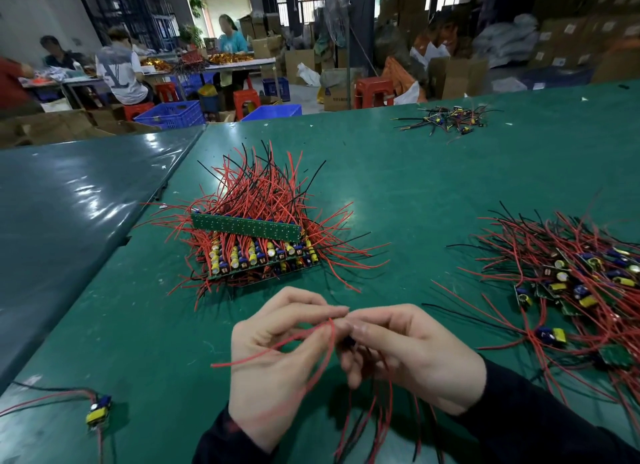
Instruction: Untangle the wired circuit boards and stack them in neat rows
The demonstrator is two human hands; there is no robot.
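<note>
Both my hands meet near the front of the green table (pixel 398 186). My left hand (pixel 277 353) pinches a red wire (pixel 270 351) that loops across its palm. My right hand (pixel 408 353) grips a small bunch of wired boards (pixel 348 342); their red and black wires hang down below it, and the boards themselves are mostly hidden by my fingers. Behind my hands stands the stack of wired circuit boards (pixel 259 252) in rows, wires fanning out, with one long green board (pixel 246 226) lying on top. A tangled pile of wired boards (pixel 575 283) lies at the right.
A single wired board (pixel 98 411) lies at the front left. A small heap of thin wired parts (pixel 446 119) sits at the far right of the table. A second dark table (pixel 69 204) adjoins on the left. People work at benches far behind.
</note>
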